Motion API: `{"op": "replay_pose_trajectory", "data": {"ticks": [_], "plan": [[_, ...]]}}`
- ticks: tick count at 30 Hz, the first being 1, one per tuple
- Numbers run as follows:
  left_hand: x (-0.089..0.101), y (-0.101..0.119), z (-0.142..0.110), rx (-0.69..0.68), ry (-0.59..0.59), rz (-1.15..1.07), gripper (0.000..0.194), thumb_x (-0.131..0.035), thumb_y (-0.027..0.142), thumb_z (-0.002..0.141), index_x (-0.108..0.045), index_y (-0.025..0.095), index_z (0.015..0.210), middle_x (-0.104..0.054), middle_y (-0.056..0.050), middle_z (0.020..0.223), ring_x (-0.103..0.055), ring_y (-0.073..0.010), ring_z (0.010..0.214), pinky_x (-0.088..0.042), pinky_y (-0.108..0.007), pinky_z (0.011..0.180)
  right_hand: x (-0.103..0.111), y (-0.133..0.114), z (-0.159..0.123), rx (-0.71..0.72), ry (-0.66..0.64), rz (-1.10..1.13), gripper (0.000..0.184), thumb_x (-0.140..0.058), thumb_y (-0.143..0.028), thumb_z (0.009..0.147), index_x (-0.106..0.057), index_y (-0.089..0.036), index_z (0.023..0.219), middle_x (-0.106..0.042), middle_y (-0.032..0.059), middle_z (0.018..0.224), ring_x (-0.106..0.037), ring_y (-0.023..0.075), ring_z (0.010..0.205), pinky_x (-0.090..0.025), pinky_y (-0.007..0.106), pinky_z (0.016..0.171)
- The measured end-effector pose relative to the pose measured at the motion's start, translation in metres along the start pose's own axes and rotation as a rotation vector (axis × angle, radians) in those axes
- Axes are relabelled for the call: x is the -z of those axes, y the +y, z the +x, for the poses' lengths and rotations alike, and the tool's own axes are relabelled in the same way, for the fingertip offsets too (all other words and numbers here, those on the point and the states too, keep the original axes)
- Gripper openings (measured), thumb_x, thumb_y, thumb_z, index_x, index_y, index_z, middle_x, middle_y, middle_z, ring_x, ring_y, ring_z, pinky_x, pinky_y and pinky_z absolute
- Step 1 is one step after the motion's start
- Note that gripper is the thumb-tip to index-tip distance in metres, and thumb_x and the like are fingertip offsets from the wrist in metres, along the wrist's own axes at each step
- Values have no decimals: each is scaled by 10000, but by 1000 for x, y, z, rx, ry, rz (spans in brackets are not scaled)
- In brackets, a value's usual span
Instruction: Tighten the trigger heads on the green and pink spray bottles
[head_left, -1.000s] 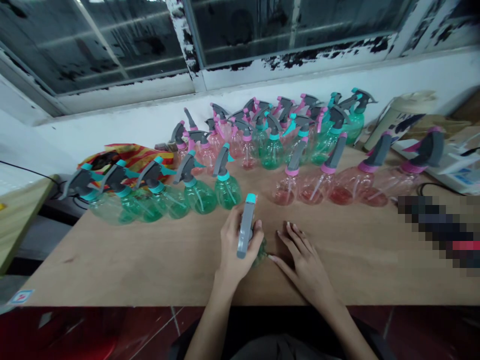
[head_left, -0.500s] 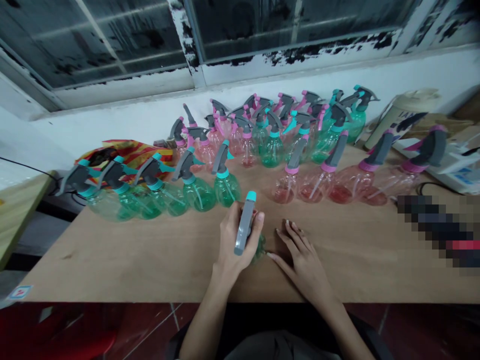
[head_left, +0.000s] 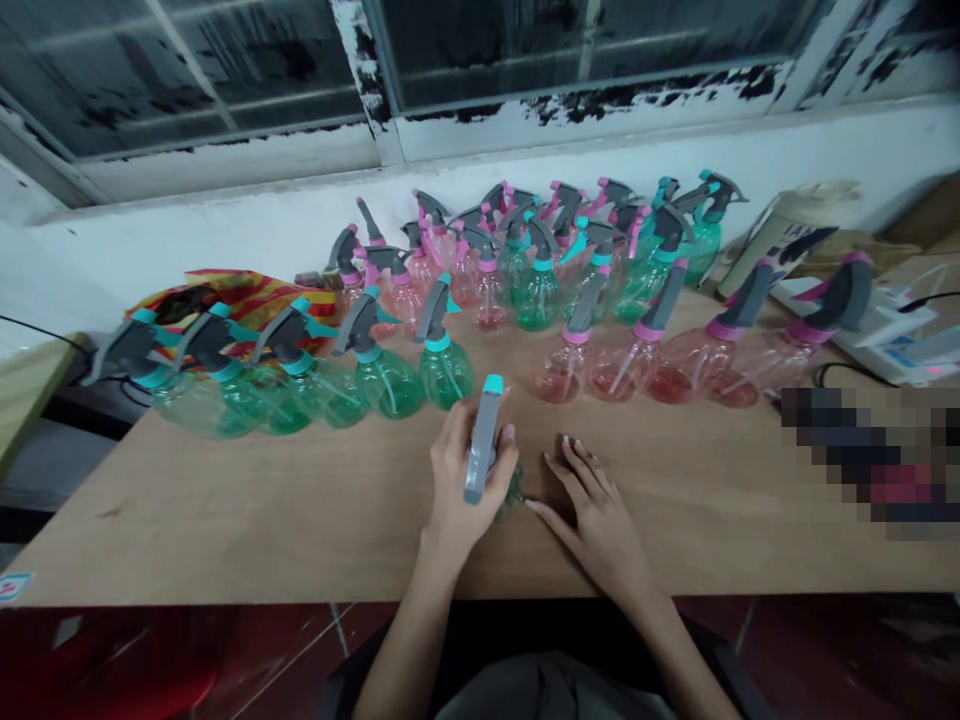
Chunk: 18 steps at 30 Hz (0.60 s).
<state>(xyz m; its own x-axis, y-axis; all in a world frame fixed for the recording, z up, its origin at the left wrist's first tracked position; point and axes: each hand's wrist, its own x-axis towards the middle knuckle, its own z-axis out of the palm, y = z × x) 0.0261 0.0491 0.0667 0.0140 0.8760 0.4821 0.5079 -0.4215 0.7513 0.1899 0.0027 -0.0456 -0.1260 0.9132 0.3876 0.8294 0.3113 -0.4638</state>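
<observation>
My left hand [head_left: 461, 480] is closed around the neck of a green spray bottle [head_left: 484, 445] with a grey and turquoise head. Most of that bottle's body is hidden beneath the hand; a bit of green shows at its right. Flat on the table [head_left: 315, 520], my right hand [head_left: 592, 510] lies with fingers apart, its thumb tip close to the bottle's base. Whether the thumb touches it I cannot tell. Beyond my left hand a row of green spray bottles [head_left: 388, 385] stands to the left, and pink spray bottles [head_left: 561, 375] stand to the right.
More pink and green spray bottles [head_left: 537, 300] crowd the back by the wall. A red and yellow bag [head_left: 255, 290] lies behind the left row. At the right are a printed cream-coloured container [head_left: 787, 235], a white device [head_left: 892, 340] and a blurred-out dark area.
The camera view has shifted slightly, so the bottles and table appear a little further left. Both hands keep nearly the same pose, the left still around the bottle.
</observation>
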Motion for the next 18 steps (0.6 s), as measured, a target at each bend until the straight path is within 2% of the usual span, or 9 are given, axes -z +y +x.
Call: {"op": "replay_pose_trajectory", "data": {"ticks": [9,14,18], "plan": [[0,4,2,-6,-1,13,200,-542,237,904,-597,214,1095,-678,-85,1037,-688,-196,863,-538,-347,771,2,0,0,-2,-6,-11,576,-489,-519,927,-493,-166,1381,-439,160,1490,-334,300,1417,-345,549,1114],[1,6,6,27,-9,-15,76,-572,280,898,-585,206,909,-669,-40,839,-658,-168,719,-521,-298,662,4,0,0,-3,-21,-20,584,-500,-513,923,-495,-142,1375,-429,171,1495,-324,307,1421,-349,544,1112],[3,8,9,33,-39,10,105,-572,272,893,-549,211,810,-606,10,661,-604,-147,579,-490,-275,574,4,-1,-1,-7,-19,-1,574,-499,-508,924,-488,-162,1381,-434,164,1493,-329,304,1419,-347,549,1111]]}}
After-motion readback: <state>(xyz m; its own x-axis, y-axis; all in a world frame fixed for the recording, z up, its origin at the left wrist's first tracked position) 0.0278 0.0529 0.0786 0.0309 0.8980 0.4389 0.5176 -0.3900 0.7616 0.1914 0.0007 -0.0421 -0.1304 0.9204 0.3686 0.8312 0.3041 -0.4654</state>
